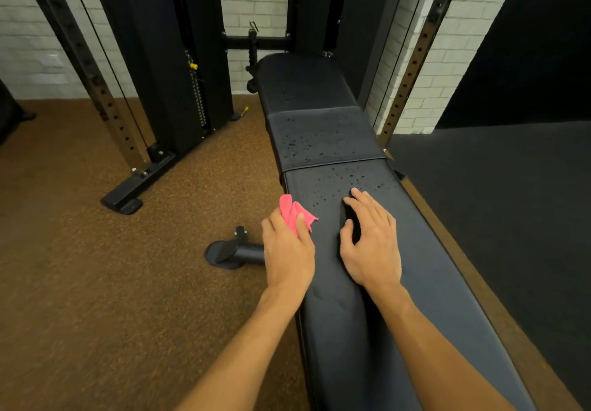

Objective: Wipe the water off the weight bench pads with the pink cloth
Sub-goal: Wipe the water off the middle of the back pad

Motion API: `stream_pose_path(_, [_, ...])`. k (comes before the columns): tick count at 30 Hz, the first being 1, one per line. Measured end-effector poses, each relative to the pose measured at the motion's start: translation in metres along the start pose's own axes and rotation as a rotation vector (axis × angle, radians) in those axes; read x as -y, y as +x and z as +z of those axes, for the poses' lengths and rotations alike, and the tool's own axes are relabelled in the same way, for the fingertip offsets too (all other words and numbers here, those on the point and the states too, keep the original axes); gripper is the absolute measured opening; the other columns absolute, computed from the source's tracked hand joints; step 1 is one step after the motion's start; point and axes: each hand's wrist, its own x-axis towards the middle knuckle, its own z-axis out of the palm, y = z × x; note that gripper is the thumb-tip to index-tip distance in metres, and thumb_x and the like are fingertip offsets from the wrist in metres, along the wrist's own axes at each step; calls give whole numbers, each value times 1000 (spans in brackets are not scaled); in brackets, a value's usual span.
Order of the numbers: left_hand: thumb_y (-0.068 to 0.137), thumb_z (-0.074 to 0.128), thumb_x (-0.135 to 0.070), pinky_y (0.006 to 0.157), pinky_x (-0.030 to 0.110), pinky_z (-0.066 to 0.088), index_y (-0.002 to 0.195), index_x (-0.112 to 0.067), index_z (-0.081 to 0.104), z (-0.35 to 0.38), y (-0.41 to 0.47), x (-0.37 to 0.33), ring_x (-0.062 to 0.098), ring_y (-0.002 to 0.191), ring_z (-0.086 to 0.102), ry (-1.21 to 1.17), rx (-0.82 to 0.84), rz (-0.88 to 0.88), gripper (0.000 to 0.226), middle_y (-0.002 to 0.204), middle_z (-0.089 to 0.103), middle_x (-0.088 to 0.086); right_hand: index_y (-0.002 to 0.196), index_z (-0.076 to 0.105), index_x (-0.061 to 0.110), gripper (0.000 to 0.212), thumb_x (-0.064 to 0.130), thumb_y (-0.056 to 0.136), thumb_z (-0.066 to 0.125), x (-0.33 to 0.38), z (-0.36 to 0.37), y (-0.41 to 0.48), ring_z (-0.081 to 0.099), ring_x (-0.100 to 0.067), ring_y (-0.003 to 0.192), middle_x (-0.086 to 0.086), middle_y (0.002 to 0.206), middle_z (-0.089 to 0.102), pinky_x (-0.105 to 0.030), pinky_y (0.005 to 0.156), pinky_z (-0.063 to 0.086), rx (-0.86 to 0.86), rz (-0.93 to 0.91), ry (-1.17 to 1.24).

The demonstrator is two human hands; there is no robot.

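Observation:
A long black weight bench [431, 282] runs from the bottom of the view up to the back wall, with three pads in a row. Water drops [339, 186] dot the far end of the near pad, the middle pad [323, 137] and the far pad [303, 84]. My left hand [287, 254] grips a bunched pink cloth [292, 212] at the bench's left edge. My right hand [372, 241] rests flat on the near pad with its fingers spread, just short of the wet patch.
A black cable machine with a weight stack [198, 97] and perforated uprights [105, 97] stands to the left on brown speckled floor. The bench's foot [236, 252] sticks out on the left. Another upright [412, 68] rises close to the bench's right, beside black flooring.

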Motion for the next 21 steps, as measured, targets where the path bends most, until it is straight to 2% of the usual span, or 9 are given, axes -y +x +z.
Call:
stream_pose_path(2, [109,48,-33,102,51,43,140,2,46,9,28,-11,45,120,54,103,0,-33,47,134,50,24,145,61,20,42,20,102,58,0,0,-1,36,-11,156,5,162,50,-32,127,25,1,-5,10])
stream_pose_path(7, [109,48,-38,100,54,46,136,2,44,22,67,-34,47,121,55,150,-34,-130,48,137,49,25,144,62,19,42,21,103,56,-3,-2,0,36,-11,155,5,161,51,-33,127,27,-8,-11,21])
stream_pose_path(13, [107,50,-42,92,53,51,144,-3,43,10,-6,-12,41,116,55,206,-42,6,54,130,48,18,144,63,18,42,19,103,58,-5,0,-3,36,-11,156,4,161,51,-34,127,28,-23,-3,48])
stream_pose_path(17, [106,52,-36,94,52,51,149,-2,39,19,30,-20,41,122,49,314,-39,66,56,135,45,20,143,64,20,41,22,102,57,-5,1,-2,36,-10,155,6,161,52,-31,127,26,-24,5,61])
stream_pose_path(21, [107,53,-33,100,53,52,156,-1,33,29,47,-33,42,134,42,404,-48,123,62,149,41,22,143,64,21,42,24,102,56,-7,0,-1,36,-9,155,6,160,52,-21,125,17,-32,13,70])
